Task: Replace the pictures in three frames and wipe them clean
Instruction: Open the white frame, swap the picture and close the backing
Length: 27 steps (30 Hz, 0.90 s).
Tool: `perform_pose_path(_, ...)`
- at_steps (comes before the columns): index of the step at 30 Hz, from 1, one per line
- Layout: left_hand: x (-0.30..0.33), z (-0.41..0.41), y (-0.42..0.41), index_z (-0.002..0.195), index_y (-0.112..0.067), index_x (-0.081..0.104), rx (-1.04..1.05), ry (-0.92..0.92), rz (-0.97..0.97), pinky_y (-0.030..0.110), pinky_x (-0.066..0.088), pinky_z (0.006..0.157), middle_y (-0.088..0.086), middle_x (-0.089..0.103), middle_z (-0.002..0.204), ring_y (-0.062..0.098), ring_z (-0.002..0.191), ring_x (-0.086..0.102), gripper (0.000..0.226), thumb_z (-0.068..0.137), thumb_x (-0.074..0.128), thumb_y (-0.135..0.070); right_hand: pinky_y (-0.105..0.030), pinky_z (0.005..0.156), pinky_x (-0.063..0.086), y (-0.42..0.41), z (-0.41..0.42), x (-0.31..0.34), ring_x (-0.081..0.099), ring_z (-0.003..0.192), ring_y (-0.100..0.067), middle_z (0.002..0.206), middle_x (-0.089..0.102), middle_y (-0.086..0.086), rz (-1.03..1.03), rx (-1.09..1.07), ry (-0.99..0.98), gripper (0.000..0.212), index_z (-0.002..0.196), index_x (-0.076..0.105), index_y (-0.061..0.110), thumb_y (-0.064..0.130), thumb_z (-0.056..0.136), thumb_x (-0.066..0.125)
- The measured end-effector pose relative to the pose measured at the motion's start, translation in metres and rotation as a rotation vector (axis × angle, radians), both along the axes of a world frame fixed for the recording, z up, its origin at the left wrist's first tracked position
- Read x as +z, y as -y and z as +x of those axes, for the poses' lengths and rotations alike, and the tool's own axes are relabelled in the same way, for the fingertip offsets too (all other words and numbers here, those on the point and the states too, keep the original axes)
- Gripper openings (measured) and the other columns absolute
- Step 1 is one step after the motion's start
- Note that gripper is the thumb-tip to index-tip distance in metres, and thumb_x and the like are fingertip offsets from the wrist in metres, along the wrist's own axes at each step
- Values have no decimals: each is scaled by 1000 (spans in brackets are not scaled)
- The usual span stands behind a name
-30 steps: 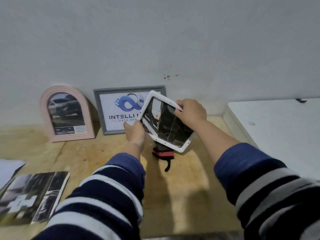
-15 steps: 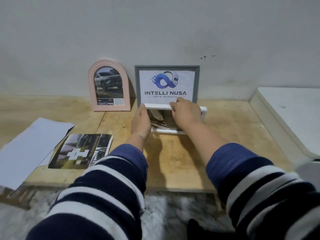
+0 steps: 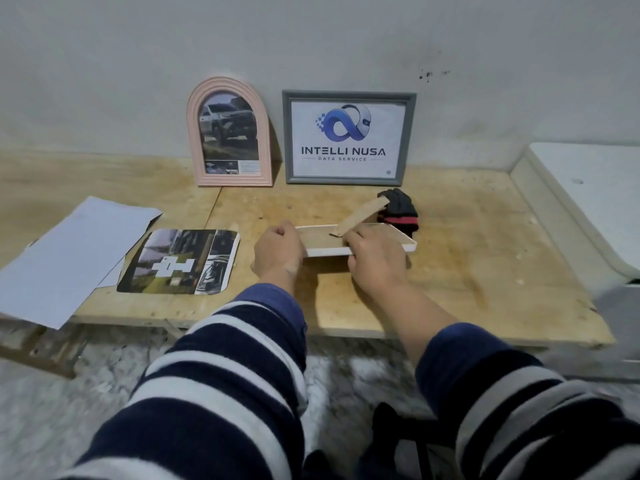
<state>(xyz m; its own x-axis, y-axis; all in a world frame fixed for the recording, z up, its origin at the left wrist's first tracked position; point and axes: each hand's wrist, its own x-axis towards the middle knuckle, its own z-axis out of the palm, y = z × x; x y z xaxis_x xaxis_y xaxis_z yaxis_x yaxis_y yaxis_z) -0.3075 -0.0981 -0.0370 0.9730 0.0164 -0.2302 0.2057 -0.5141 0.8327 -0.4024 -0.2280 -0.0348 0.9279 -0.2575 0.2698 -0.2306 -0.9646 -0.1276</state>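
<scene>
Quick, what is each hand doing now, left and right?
Left hand: fingers curled, gripping the left end of the white frame, which lies face down.
Right hand: gripping the frame's near edge.

I see a scuffed plywood bench (image 3: 450, 271) against a grey-white wall (image 3: 311, 39), a mottled grey floor (image 3: 52, 410) below, and a white cabinet (image 3: 595, 202) at right.

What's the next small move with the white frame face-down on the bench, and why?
Probably open the backing. The white frame lies face-down, brown back and stand up, with the left hand and the right hand gripping its near edge. The loose car picture lies beside it, so the back likely comes off next.
</scene>
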Motion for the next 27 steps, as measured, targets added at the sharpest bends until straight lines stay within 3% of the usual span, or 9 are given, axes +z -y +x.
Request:
perform_pose_path(5,-20,-11,-5,98,-22,61,-70,-39,70,41,47,96,3,62,105,23,96,55,17,95,45,-27,-33,67,36,-12,-16,-32,49,103,-23,115,59,1,-35,-25,-160,35,115,55,25,7,85,59)
perform_pose_path(10,-32,-15,-8,121,-16,59,-68,-60,87,33,45,90,5,61,119,22,100,54,28,95,47,-19,-32,71,32,-18,-18,-49,44,107,-23,117,51,0,4,-18,-264,40,116,51,25,6,83,60)
perform_pose_path(14,-40,-19,-8,122,-20,57,-116,-47,164,39,44,98,3,62,119,25,108,57,29,95,45,-21,-36,81,34,-19,-18,-49,42,110,-24,121,49,0,80,7,-368,37,119,53,25,17,83,49)
perform_pose_path(18,-51,-25,-8,122,-22,52,-184,100,262,42,42,98,-1,60,121,22,111,54,30,92,46,-20,-39,90,37,-14,-4,-43,45,113,-23,120,54,1,141,-32,-371,29,115,58,24,24,91,41)
perform_pose_path(22,-65,-32,-16,140,-17,36,-362,287,394,40,27,103,1,40,141,20,129,35,60,91,48,-50,-38,86,39,-4,27,-37,51,107,-24,114,61,-1,145,-58,-300,31,118,59,24,21,97,36)
perform_pose_path(27,-84,-28,-29,152,-16,15,-470,350,539,42,9,118,-2,20,158,14,144,14,115,67,35,-90,-40,97,38,-2,70,-36,43,124,-28,132,48,-4,293,16,-392,48,135,49,35,11,96,37)
